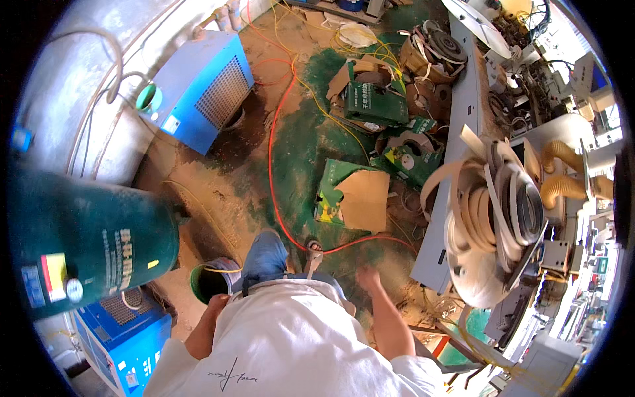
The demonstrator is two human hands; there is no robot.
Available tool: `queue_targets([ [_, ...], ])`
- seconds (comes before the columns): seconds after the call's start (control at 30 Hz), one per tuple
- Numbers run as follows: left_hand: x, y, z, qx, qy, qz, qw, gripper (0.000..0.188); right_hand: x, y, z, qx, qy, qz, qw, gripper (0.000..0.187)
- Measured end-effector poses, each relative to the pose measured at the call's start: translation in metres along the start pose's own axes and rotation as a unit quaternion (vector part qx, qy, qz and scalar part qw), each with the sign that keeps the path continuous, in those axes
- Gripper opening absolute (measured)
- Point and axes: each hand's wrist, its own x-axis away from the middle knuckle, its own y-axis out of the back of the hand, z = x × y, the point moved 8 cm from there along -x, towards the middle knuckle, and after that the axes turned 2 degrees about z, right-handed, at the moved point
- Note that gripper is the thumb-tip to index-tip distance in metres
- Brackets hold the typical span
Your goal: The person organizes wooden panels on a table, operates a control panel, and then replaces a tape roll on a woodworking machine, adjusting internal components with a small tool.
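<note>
My left hand [217,304] hangs by my left hip, close to a dark bucket [196,283] with a pale rim. Its fingers are mostly hidden from view. Out to my right side, my right hand [367,276] hangs over the green and brown floor, smeared by motion. I make out nothing held in either hand. A red hose [270,165] runs along the floor and bends past my sandalled foot [314,249]. Ahead of my right hand lies an opened green and tan carton [360,198].
At left stand a large green tank [142,228], a blue machine with a grille [218,86] and another blue unit [126,331]. Rolls of edge banding [493,205] sit on the long machine [440,245] at right. Open boxes [374,102] and yellow cables [324,109] litter the floor ahead.
</note>
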Motion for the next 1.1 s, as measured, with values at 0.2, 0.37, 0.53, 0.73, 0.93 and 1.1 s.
queue_targets([
  [0.2, -0.159, 0.04, -0.072, -0.029, 0.14, 0.046, 0.989, 0.041, -0.205, 0.147, 0.266, -0.101, 0.029, -0.102, 0.989, 0.028],
  [0.37, -0.313, 0.137, -0.295, 0.129, 0.187, 0.015, 0.974, 0.036, -0.34, 0.187, 0.391, -0.049, -0.037, -0.096, 0.993, 0.038],
  [0.53, -0.415, 0.285, -0.666, 0.013, -0.027, -0.117, 0.993, 0.047, -0.515, 0.228, 0.473, -0.049, -0.019, -0.078, 0.996, 0.051],
  [0.73, -0.559, 0.361, -0.81, 0.014, -0.024, -0.037, 0.999, 0.039, -0.716, 0.345, 0.595, -0.189, -0.088, -0.117, 0.971, 0.068],
  [0.93, -0.63, 0.356, -0.805, -0.15, 0.165, 0.089, 0.971, 0.029, -0.927, 0.448, 0.599, -0.198, -0.214, -0.291, 0.911, 0.116],
  [1.1, -0.674, 0.373, -0.863, -0.113, 0.26, 0.146, 0.948, 0.033, -1.006, 0.456, 0.59, -0.125, -0.424, -0.266, 0.856, 0.147],
])
